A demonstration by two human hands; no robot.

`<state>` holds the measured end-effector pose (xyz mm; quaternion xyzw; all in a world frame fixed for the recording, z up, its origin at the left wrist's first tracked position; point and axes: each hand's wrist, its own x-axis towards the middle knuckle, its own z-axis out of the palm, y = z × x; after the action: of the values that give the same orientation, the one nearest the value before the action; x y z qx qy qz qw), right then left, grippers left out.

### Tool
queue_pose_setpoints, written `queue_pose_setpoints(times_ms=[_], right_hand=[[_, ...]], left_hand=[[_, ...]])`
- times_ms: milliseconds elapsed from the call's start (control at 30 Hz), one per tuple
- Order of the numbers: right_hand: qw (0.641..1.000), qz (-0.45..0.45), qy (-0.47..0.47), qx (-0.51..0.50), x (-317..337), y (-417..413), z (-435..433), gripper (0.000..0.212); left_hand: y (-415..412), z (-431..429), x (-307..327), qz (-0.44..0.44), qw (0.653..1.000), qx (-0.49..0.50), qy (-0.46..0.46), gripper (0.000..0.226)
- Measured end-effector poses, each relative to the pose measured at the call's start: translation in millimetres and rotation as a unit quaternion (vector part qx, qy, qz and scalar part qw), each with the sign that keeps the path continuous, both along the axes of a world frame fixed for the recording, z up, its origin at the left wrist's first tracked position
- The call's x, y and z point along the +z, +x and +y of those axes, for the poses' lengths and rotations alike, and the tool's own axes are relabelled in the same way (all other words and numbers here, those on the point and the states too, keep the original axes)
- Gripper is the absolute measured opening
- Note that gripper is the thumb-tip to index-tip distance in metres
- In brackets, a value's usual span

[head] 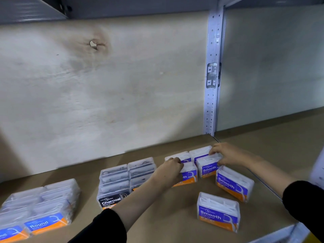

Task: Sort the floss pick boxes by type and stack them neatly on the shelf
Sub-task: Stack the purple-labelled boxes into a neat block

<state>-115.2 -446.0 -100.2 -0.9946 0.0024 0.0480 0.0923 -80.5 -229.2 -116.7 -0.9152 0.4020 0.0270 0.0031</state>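
Back wall (122, 88): pale wood with a dark knot (93, 44).
Post (213, 50): grey metal, upright, with small holes.
Shelf (166, 216): flat brown board.
Above: another grey shelf (131, 6).

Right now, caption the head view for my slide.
Left hand and right hand each grip a Smooth box on the shelf, near Charcoal boxes and Round boxes; two Smooth boxes stand loose.

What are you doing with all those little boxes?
A person is sorting floss pick boxes on a shelf. The left hand grips one Smooth box, and the right hand grips the next Smooth box, both among the Smooth ones at the back. Two loose Smooth boxes stand nearer, not yet lined up. The Charcoal boxes and Round boxes already sit in their own groups to the left.
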Motion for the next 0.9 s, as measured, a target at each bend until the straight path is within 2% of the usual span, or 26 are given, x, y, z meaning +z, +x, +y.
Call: queue_pose_setpoints(times_ms=[233, 400, 533, 667, 900], right_hand=[[1.000, -0.007, 0.008, -0.007, 0, 2, 7, 0.048], [1.000, 0.015, -0.007, 0.000, 6, 5, 8, 0.072], [0.997, 0.050, -0.064, 0.011, 8, 13, 13, 0.083], [0.995, 0.051, -0.080, 0.019, 6, 20, 17, 0.083], [0.997, 0.034, -0.061, 0.034, 3, 21, 13, 0.078]], left_hand=[[0, -2, -3, -0.009, 0.999, 0.011, -0.029, 0.051], [9, -4, -4, 0.007, 0.994, 0.043, -0.099, 0.076], [23, -9, -3, 0.026, 0.993, 0.083, -0.075, 0.093], [33, -9, -5, 0.055, 0.993, 0.090, -0.046, 0.090], [42, -10, -5, 0.068, 0.994, 0.067, -0.047, 0.084]])
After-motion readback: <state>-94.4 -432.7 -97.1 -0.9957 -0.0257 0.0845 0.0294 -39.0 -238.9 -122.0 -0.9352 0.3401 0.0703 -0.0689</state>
